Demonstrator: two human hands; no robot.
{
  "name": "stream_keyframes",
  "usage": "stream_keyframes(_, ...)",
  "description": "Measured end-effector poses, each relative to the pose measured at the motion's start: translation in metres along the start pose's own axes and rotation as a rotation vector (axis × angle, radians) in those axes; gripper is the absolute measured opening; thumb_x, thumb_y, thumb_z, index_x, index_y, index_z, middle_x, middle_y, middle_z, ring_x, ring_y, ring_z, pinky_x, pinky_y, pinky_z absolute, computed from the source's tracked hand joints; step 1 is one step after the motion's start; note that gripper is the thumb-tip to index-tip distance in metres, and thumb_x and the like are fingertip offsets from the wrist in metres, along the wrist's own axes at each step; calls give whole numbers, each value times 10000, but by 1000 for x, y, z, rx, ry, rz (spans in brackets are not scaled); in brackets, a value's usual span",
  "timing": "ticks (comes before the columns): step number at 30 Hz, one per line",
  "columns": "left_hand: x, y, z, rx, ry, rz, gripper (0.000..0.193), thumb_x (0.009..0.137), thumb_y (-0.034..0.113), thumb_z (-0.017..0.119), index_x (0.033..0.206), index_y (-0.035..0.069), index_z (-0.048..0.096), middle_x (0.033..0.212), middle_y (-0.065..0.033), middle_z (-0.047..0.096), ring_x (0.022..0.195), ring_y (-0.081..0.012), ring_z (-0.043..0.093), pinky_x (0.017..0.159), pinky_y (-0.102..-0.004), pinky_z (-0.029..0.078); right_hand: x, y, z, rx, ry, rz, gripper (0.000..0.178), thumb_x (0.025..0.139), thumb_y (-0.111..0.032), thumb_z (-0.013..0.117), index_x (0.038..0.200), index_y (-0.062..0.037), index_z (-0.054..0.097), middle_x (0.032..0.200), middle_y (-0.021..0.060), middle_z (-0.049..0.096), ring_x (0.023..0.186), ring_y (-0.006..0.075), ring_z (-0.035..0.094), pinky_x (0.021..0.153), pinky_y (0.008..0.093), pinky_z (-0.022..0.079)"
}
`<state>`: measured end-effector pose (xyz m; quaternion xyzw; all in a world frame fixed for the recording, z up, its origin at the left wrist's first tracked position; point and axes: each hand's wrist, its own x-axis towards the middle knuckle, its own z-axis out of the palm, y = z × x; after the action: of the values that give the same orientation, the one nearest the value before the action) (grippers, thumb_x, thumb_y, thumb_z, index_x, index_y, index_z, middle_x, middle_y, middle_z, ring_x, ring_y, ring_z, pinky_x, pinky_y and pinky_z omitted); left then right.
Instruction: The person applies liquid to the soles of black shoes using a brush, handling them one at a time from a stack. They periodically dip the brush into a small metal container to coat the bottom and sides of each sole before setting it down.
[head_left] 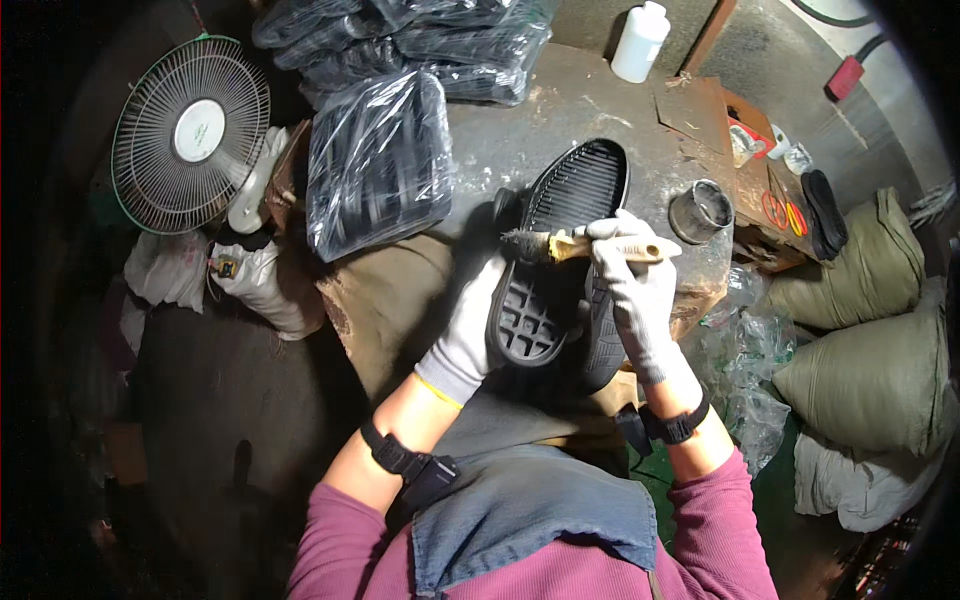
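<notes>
Our gloved left hand point(468, 335) grips a black shoe sole point(560, 250) from its left side. Our right hand point(632, 285) grasps a brush point(570, 244) lying across it.

Clear plastic packs point(378, 160) of black soles beside white bottle point(640, 40)

A worn, stained round worktable point(590, 105) anchors a dim workshop: an electric fan point(190, 133) stands left of it, stuffed green sacks point(870, 375) lie to its right, dark concrete floor point(215, 385) below.
</notes>
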<state>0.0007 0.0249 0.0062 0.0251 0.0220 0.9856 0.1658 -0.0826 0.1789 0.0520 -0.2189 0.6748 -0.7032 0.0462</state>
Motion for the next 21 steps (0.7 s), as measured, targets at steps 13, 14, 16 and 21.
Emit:
stream_keyframes(13, -8, 47, 16, 457, 217, 43, 623, 1047, 484, 319, 1360, -23, 497, 1135, -296, 649, 929, -362, 708, 801, -477, 607, -49, -16, -20, -262, -275, -221, 81, 819, -122, 748, 889, -89, 725, 932, 33, 741, 996, 167, 667, 1085, 457, 340)
stream_keyframes(14, -9, 49, 16, 631, 273, 67, 603, 1052, 469, 323, 1351, -21, 507, 1135, -271, 661, 920, -339, 714, 804, -466, 607, -42, -16, -27, -409, -315, -368, 115, 801, -122, 767, 902, -101, 715, 923, 31, 737, 933, 182, 681, 1064, 453, 364)
stream_keyframes(16, -10, 42, 18, 1033, 420, 283, 507, 1069, 385, 368, 1345, -12, 521, 1112, -165, 694, 922, -248, 712, 839, -368, 588, -35, -18, -31, -516, -236, -463, 124, 788, -117, 780, 893, -113, 713, 930, 23, 738, 927, 182, 683, 1042, 443, 386)
stream_keyframes(21, -23, 36, 41, 937, 409, 78, 516, 1065, 410, 379, 1304, -5, 571, 1106, -133, 699, 925, -189, 704, 832, -308, 572, -13, -35, -43, -642, -76, -467, 65, 803, -104, 771, 842, -87, 723, 921, 29, 739, 909, 175, 681, 1045, 413, 377)
